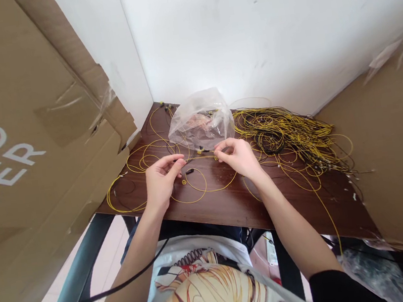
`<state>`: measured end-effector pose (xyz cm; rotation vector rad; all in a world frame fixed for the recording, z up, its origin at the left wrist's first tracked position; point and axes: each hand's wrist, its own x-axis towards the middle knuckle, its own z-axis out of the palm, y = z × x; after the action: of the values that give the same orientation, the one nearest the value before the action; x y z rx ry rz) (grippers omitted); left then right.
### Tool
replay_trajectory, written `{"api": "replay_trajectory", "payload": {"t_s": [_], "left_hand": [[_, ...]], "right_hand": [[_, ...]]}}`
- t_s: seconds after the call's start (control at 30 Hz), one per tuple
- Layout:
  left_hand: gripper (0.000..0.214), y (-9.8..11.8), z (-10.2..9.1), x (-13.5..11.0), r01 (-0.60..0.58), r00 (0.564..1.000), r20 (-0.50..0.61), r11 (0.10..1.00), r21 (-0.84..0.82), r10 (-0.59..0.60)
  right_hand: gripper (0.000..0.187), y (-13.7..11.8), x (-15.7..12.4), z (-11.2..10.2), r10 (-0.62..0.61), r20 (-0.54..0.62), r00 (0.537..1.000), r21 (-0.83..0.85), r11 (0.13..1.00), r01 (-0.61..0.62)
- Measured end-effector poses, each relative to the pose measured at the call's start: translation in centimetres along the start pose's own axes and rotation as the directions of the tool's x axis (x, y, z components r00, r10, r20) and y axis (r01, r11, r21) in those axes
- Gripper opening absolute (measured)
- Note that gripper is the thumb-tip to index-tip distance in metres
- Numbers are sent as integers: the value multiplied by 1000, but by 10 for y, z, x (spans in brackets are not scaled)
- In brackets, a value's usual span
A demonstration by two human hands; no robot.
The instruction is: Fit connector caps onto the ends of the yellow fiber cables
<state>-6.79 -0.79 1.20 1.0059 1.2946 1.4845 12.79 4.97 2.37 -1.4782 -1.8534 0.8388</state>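
Above the table, a short straight length of yellow wire (200, 157) runs between my two hands. My left hand (163, 179) pinches its left end between thumb and fingers. At the other end, the thumb and forefinger of my right hand (238, 158) are closed on the wire, beside a small yellow piece. Just beyond it lies a small yellow and black connector (202, 150). A black connector tip (190, 171) and a small yellow nut (184, 182) rest below, between the hands. Loose loops of yellow wire (214, 189) curve around them.
A clear plastic bag (201, 121) with small parts stands behind my hands. To the right is a large tangle of yellow and black wires (285, 132). Cardboard boxes flank the brown table (210, 212) at left (50, 117) and right (397, 153); a white wall rises behind.
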Motion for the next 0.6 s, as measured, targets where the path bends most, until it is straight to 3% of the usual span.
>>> {"api": "replay_trajectory", "payload": {"t_s": [0.13, 0.27, 0.33, 0.4, 0.5, 0.6], "left_hand": [[23, 2, -10, -1, -19, 999, -28, 999, -38, 18], [19, 13, -16, 1, -96, 994, -55, 995, -40, 94], [18, 24, -12, 2, -167, 986, -10, 986, -19, 167], [20, 38, -1, 3, -248, 961, 126, 969, -7, 247], [22, 61, 22, 2, -339, 835, 457, 941, -11, 307], [17, 80, 41, 0, -341, 697, 660, 939, -40, 281]], "right_hand": [[11, -3, 0, -5, -93, -96, 991, 212, 971, 112], [14, -16, -1, -24, -59, -22, 998, 618, 784, 60], [15, -29, -1, -38, -66, 2, 998, 729, 684, 43], [19, -47, 0, -53, -102, 0, 995, 764, 642, 65], [26, -80, 6, -71, -202, -39, 979, 716, 677, 168], [34, -107, 19, -87, -212, -98, 972, 550, 802, 231]]}}
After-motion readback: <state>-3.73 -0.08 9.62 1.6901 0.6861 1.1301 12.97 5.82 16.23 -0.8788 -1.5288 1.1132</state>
